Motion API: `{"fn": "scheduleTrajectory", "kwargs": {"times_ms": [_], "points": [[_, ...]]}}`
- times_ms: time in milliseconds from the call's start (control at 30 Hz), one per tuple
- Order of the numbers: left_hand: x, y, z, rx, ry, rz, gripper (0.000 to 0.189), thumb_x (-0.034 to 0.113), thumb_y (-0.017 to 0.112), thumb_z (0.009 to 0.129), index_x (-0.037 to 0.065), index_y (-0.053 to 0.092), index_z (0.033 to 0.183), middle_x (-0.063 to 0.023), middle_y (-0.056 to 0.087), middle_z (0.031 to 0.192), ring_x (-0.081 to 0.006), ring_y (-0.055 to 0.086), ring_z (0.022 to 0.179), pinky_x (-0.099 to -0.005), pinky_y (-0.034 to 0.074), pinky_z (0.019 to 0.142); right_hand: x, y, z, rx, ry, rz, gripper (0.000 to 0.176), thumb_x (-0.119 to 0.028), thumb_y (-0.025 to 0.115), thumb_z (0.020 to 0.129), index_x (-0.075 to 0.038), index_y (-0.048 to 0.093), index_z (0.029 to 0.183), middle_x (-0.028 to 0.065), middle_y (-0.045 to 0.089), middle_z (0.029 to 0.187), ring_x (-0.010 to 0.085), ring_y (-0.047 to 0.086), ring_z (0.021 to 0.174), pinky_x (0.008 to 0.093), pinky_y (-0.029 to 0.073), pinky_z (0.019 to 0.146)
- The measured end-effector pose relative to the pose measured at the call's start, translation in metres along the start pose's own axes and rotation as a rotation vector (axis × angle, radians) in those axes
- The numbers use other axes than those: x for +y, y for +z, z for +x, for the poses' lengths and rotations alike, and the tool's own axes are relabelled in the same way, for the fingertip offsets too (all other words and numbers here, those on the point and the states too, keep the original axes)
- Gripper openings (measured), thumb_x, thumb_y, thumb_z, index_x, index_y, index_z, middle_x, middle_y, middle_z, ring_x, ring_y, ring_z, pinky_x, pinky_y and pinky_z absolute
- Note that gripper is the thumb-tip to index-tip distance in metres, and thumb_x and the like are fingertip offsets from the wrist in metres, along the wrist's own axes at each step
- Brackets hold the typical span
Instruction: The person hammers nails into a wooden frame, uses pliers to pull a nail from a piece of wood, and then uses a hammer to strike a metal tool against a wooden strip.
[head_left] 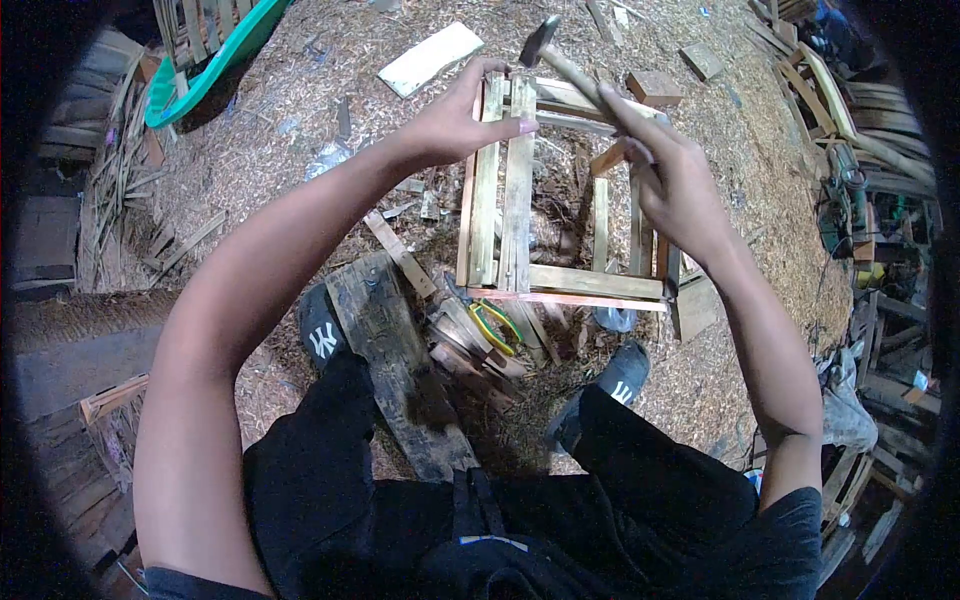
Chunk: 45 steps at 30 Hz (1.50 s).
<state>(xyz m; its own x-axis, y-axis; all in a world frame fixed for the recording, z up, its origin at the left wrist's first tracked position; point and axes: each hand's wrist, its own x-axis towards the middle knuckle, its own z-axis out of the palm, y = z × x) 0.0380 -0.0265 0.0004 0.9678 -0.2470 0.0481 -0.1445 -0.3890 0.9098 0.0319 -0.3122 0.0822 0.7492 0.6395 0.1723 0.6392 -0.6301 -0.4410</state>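
Pliers (484, 330) & wood scraps (478, 366) bodyward of L hand (462, 122), gripping slatted frame (518, 190) at far end; R hand (680, 175) clenched round hammer (573, 76) over it; blocks (655, 88) beyond R grip, white board (430, 58) beyond L; sawdusty flr (800, 240) around.

The floor (790, 190) is blanketed in pale wood shavings, with small offcuts scattered over it. At the upper left, a curved green plastic edge (162, 112) runs beside upright slats (195, 28). Down the left side lie loose sticks (115, 165) in a tangled heap, with broad greyish boards (85, 345) below them. The right edge is crowded with piled timber (888, 150) and a crumpled grey sheet (850, 405) (cloth or plastic, hard to tell). Light falls brightest across the middle of the floor; the far sides sink into shadow.
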Motion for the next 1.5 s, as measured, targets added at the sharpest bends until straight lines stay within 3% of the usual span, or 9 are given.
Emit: {"fn": "scheduleTrajectory", "kwargs": {"times_ms": [400,533,733,833,1067,1267,1333,1467,1500], "points": [[0.006,-0.001,-0.003,-0.026,-0.061,0.050,0.080,0.044,0.078,0.092,0.007,0.034,0.149,-0.0222,0.062,0.129,-0.0302,0.059,0.123,-0.0447,0.046,0.108,-0.009,-0.009,0.010,0.362,-0.173,0.084,0.078,0.013,0.057,0.087,-0.022,0.047,0.156,0.0237,0.070,0.108,0.0402,0.070,0.096,0.0486,0.055,0.088],[-0.003,0.001,0.000,0.016,0.027,0.060,0.079,0.042,0.079,0.092,0.008,0.034,0.148,-0.0210,0.063,0.125,-0.0296,0.061,0.120,-0.0446,0.048,0.105,-0.007,-0.008,0.002,-0.082,0.130,-0.054,0.079,0.015,0.056,0.083,-0.018,0.049,0.154,0.0238,0.070,0.115,0.0400,0.070,0.101,0.0445,0.055,0.090],[0.004,0.002,-0.003,0.003,0.009,0.045,0.077,0.039,0.079,0.092,0.008,0.036,0.146,-0.0207,0.065,0.122,-0.0290,0.063,0.118,-0.0447,0.048,0.105,-0.007,-0.018,0.012,0.360,-0.150,0.017,0.075,0.011,0.053,0.093,-0.028,0.046,0.157,0.0190,0.069,0.132,0.0276,0.072,0.106,0.0388,0.057,0.094],[0.003,0.002,-0.003,0.036,-0.011,0.065,0.075,0.040,0.079,0.091,0.010,0.038,0.146,-0.0206,0.065,0.122,-0.0289,0.063,0.118,-0.0448,0.048,0.105,-0.008,-0.005,0.000,-0.048,-0.001,-0.173,0.076,0.010,0.058,0.086,-0.023,0.049,0.154,0.0233,0.070,0.117,0.0420,0.068,0.107,0.0473,0.056,0.090],[0.002,0.002,-0.003,0.007,-0.001,0.028,0.078,0.042,0.080,0.090,0.008,0.038,0.146,-0.0201,0.064,0.124,-0.0297,0.062,0.120,-0.0441,0.046,0.107,-0.012,-0.020,0.012,0.297,-0.247,-0.005,0.085,0.016,0.055,0.080,-0.020,0.045,0.157,0.0235,0.069,0.106,0.0380,0.068,0.093,0.0474,0.056,0.087],[0.000,0.001,-0.002,0.031,0.025,0.045,0.079,0.044,0.080,0.090,0.009,0.037,0.147,-0.0211,0.064,0.125,-0.0301,0.061,0.121,-0.0446,0.046,0.107,-0.016,-0.009,0.003,-0.021,0.024,-0.118,0.083,0.013,0.059,0.083,-0.023,0.046,0.156,0.0208,0.069,0.102,0.0399,0.068,0.097,0.0483,0.054,0.087],[0.005,0.002,-0.004,0.037,-0.047,0.107,0.080,0.043,0.079,0.090,0.007,0.037,0.148,-0.0214,0.063,0.125,-0.0301,0.061,0.121,-0.0447,0.046,0.107,-0.017,-0.013,0.005,0.220,-0.128,-0.032,0.064,0.007,0.050,0.100,-0.025,0.049,0.155,0.0193,0.068,0.132,0.0324,0.073,0.103,0.0433,0.059,0.088],[0.005,0.000,-0.003,0.013,-0.020,0.091,0.079,0.043,0.079,0.090,0.007,0.037,0.147,-0.0221,0.063,0.126,-0.0304,0.061,0.121,-0.0445,0.046,0.107,-0.023,-0.004,-0.003,-0.042,0.146,-0.053,0.082,0.012,0.059,0.085,-0.027,0.047,0.155,0.0197,0.068,0.101,0.0388,0.068,0.089,0.0477,0.058,0.084],[0.005,0.000,-0.003,0.029,-0.002,0.092,0.079,0.043,0.079,0.090,0.007,0.037,0.147,-0.0222,0.064,0.125,-0.0304,0.062,0.120,-0.0443,0.047,0.106,-0.018,0.007,-0.001,0.018,-0.035,-0.175,0.084,0.012,0.058,0.085,-0.028,0.043,0.157,0.0198,0.067,0.098,0.0386,0.068,0.088,0.0476,0.058,0.083]]}}
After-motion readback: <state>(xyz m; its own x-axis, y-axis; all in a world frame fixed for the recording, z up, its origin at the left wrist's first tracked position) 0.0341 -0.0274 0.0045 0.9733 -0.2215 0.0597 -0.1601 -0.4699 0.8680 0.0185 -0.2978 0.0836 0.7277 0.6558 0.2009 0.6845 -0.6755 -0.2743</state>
